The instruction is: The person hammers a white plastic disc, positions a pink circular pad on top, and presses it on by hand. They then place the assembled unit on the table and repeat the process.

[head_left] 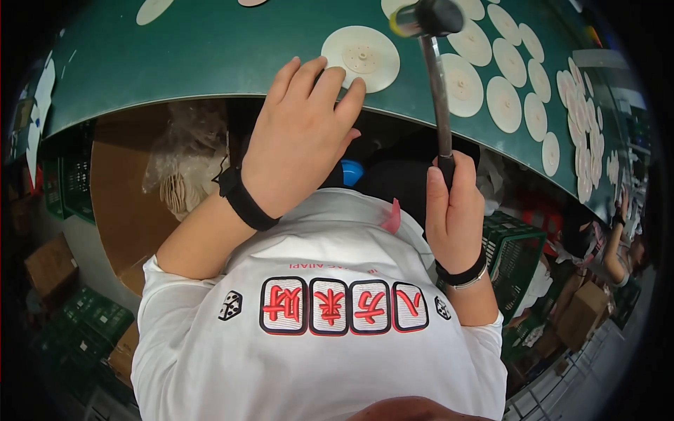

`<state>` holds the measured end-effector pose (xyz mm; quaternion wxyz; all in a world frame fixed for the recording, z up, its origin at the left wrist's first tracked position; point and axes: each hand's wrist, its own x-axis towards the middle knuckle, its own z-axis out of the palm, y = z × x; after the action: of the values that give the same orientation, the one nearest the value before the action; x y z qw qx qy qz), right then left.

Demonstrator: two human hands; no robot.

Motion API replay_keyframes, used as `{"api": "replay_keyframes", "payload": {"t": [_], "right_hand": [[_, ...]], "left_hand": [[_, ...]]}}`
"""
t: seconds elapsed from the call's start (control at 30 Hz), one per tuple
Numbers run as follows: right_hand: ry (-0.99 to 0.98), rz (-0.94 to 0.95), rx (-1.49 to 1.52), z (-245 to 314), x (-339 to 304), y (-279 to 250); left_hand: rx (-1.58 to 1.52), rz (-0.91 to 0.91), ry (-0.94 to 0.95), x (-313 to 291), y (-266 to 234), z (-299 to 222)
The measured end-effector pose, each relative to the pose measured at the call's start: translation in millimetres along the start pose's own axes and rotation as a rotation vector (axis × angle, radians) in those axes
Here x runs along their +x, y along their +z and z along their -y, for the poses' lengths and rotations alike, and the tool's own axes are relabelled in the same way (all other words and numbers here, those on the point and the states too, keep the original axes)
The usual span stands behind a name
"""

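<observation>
My left hand [305, 130] reaches over the near edge of the green table, fingers spread, with the fingertips at the lower left rim of a cream round disc [382, 63]. That disc lies flat and has a small raised hub and tiny holes at its middle. In my right hand [456, 210] is a mallet [439, 91], gripped by its dark handle end and held upright. Its dark head, yellow at one end, is raised above the table to the right of the disc. Part of another disc shows behind the mallet head.
Many similar discs [504, 104] lie across the right of the green table [210, 52]. Below its edge stand a cardboard box [126, 189] with a plastic bag and discs, and a green crate [516, 245]. Another person [607, 245] sits at the far right.
</observation>
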<state>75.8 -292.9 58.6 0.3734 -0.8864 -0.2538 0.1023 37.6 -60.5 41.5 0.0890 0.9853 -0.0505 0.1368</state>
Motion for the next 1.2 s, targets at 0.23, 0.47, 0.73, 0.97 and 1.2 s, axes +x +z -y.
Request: {"api": "replay_keyframes", "payload": {"t": [0.23, 0.47, 0.73, 0.97, 1.2], "right_hand": [[-0.069, 0.010, -0.254, -5.5, 7.7, 17.2], [-0.030, 0.051, -0.307, -21.8, 15.2, 30.8], [-0.055, 0.084, -0.105, -4.9, 20.9, 1.5], [-0.207, -0.306, -0.149, -11.2, 8.0, 19.1], [-0.022, -0.141, -0.107, -6.2, -5.7, 23.3]], "left_hand": [[0.061, -0.047, 0.055, -4.6, 3.9, 2.9], [-0.140, 0.025, 0.047, -5.2, -1.7, -2.3], [-0.236, -0.503, 0.382, 33.1, 43.3, 63.3], [0.018, -0.033, 0.131, 8.0, -4.0, 28.8], [0.013, -0.032, 0.048, -0.4, 0.5, 18.7]]}}
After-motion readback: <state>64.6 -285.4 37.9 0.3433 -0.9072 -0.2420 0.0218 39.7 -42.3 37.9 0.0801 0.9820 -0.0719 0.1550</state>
